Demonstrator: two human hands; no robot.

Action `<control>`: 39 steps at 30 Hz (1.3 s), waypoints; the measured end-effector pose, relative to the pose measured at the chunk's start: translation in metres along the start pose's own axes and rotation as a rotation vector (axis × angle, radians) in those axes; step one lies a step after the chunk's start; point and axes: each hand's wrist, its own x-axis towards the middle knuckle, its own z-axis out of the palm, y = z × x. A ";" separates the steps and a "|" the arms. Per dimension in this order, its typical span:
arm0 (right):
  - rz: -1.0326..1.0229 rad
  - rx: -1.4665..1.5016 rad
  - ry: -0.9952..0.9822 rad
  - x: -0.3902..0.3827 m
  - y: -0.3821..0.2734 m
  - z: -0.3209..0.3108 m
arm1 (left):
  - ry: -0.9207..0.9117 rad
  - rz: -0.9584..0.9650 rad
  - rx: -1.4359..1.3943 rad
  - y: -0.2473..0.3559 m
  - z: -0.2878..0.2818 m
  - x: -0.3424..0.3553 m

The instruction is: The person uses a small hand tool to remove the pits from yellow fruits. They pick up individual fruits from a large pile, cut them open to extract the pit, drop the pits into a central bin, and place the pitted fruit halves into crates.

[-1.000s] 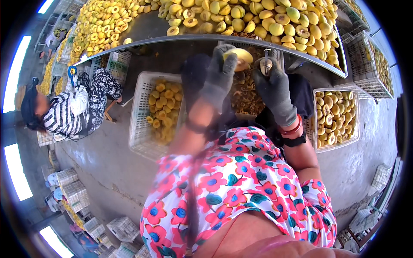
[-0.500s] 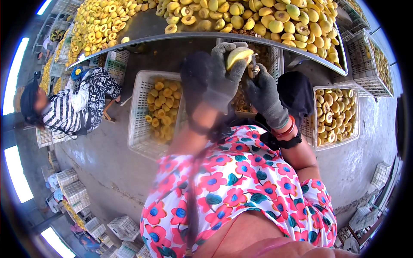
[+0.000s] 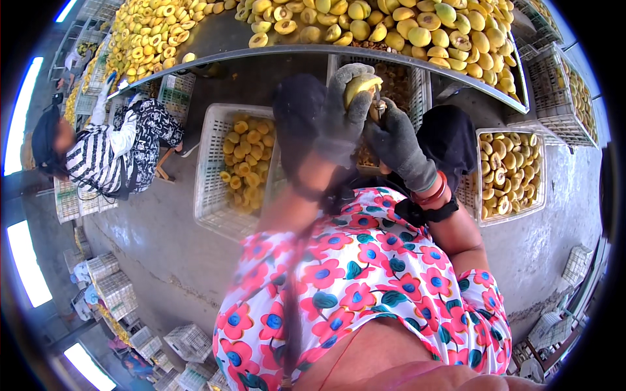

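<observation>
In my left hand (image 3: 342, 114), gloved in grey, is a yellow peach half (image 3: 360, 85), with the fingers wrapped round it. My right hand (image 3: 401, 137), in a matching glove, is closed on a small hand tool (image 3: 377, 104) with a thin metal tip. That tip is at the right side of the peach; whether it cuts into the flesh I cannot tell. Both hands are held just short of the table's front rim, above a crate (image 3: 418, 81) that has brownish scraps in it.
The metal-edged table (image 3: 218, 57) carries heaps of peach halves (image 3: 153, 39). On the floor, a white crate of peach halves (image 3: 203, 171) stands left of my knees and another (image 3: 542, 189) right. A seated co-worker (image 3: 98, 159) is at far left; stacked crates (image 3: 551, 91) stand at right.
The tool has moved left and slightly down, closer to the peach half, and my right hand with it. At the left, the co-worker's arm has stretched out toward the table.
</observation>
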 end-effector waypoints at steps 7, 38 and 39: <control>0.035 -0.144 0.031 -0.013 0.015 0.013 | -0.025 0.048 0.016 -0.008 -0.001 0.000; 0.859 0.817 -0.452 -0.009 0.014 -0.003 | -0.179 -0.095 -0.335 -0.029 -0.015 -0.007; 0.965 1.048 -0.396 -0.006 0.008 -0.005 | -0.229 -0.120 -0.380 -0.028 -0.016 -0.005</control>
